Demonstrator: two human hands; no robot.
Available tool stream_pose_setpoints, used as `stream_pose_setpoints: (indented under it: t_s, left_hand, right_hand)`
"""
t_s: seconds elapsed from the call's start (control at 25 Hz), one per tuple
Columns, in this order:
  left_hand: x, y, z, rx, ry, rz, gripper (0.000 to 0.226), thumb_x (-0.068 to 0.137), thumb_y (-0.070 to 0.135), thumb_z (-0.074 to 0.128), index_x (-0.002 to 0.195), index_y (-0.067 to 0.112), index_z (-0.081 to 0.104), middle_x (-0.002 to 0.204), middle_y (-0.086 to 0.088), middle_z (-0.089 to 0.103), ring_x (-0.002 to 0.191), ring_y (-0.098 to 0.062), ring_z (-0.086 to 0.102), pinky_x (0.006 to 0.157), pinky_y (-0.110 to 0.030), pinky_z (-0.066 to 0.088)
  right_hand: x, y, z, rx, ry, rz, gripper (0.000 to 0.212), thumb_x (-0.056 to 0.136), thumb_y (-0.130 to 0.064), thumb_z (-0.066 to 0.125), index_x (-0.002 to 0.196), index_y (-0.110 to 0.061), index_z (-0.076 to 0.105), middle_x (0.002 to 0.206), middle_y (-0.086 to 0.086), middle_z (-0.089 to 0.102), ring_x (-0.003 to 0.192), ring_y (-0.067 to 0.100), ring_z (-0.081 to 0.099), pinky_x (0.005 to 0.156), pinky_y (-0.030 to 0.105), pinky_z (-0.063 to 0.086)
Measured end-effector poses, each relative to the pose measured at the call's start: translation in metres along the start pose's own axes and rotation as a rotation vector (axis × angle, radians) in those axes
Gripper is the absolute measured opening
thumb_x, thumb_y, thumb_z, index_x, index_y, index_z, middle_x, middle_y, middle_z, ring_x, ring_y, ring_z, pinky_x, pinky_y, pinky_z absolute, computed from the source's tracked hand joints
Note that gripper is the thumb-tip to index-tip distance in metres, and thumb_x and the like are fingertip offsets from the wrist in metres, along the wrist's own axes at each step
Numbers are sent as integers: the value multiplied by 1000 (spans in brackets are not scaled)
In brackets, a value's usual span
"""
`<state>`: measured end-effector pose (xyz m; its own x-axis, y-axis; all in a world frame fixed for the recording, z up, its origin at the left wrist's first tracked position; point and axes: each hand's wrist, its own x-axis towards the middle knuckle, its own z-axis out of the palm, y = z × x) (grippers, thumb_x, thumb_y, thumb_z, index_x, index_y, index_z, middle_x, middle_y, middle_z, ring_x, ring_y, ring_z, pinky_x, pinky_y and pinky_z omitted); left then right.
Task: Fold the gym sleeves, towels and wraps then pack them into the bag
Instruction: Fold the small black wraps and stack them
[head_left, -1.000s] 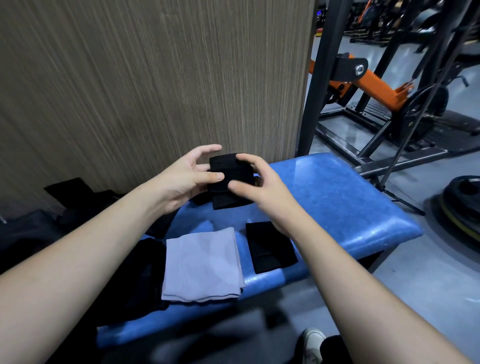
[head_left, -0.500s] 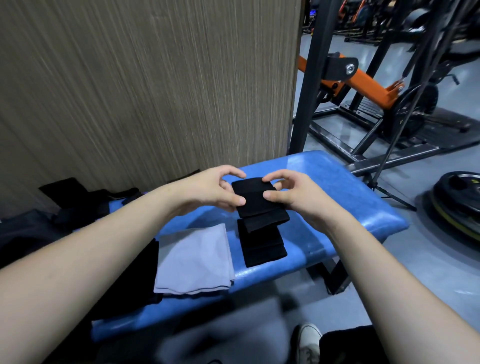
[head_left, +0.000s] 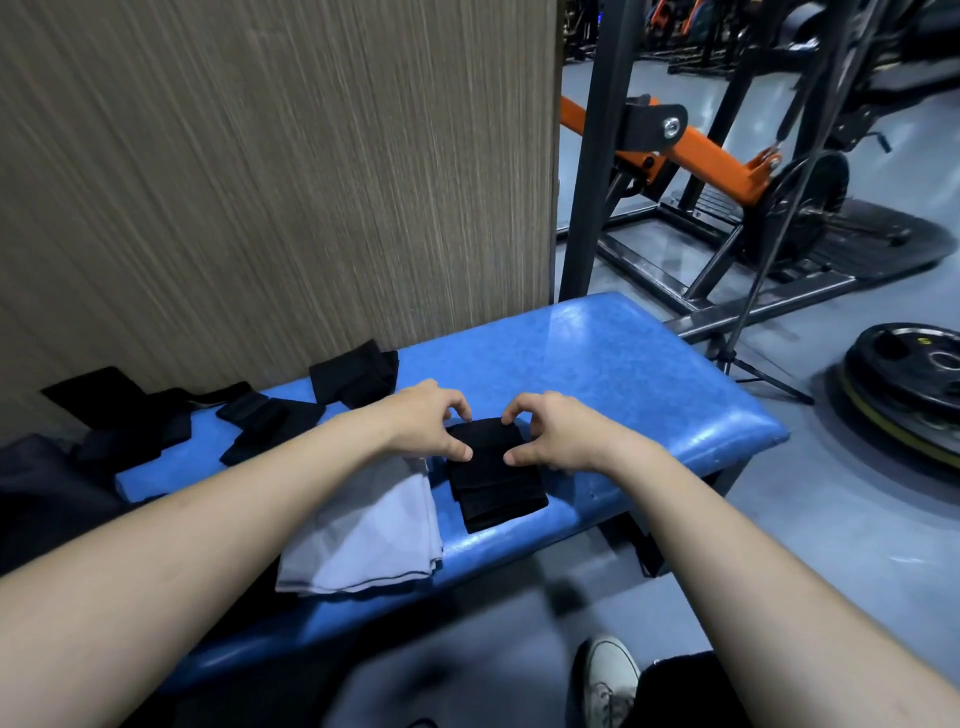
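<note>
While resting on the bench (head_left: 597, 364), both hands pinch the folded black wrap (head_left: 491, 467).

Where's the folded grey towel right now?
In the head view the grey towel lies on the blue bench near its front edge, partly under the left forearm, just left of the black stack both hands are setting down.

Both hands (head_left: 485, 434) on folded black wrap (head_left: 493, 475)
</note>
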<state>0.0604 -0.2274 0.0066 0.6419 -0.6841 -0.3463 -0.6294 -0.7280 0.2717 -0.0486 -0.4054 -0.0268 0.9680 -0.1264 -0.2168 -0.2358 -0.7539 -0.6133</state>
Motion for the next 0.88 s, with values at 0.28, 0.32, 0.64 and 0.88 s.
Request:
stream_pose_setpoints:
  t_s: [0.28, 0.32, 0.64, 0.88]
  left_hand:
    - [1, 2, 4, -20, -93, 12, 56, 82, 41, 76, 132, 31, 53, 122, 7, 64, 98, -14, 61, 85, -28, 49]
    - [-1, 0, 3, -15, -100, 6, 56, 81, 41, 77, 131, 32, 53, 119, 7, 65, 95, -13, 61, 85, -29, 49]
    - [-8, -22, -1, -170, -108, -39, 40, 80, 41, 79, 114, 26, 63, 107, 7, 69, 77, -9, 64, 64, -24, 50]
    - [2, -67, -25, -121, 347, -84, 5, 86, 30, 65, 88, 30, 69, 85, 18, 69, 86, -7, 64, 85, -36, 54]
  right_hand:
    - [-2, -4, 4, 41, -48, -1, 36, 84, -13, 75, 113, -20, 56, 86, 18, 71, 54, 23, 65, 53, 31, 57]
    - [-3, -5, 5, 51, -57, -5, 36, 84, -12, 75, 114, -18, 56, 87, 21, 71, 54, 22, 65, 54, 32, 58]
    - [-2, -22, 11, 128, -114, -46, 32, 87, -12, 74, 114, -13, 57, 88, 20, 68, 45, 13, 62, 60, 41, 61]
    - [15, -27, 2, -96, 110, -13, 14, 88, -43, 65, 96, -33, 58, 85, -6, 70, 82, 11, 60, 79, 36, 54]
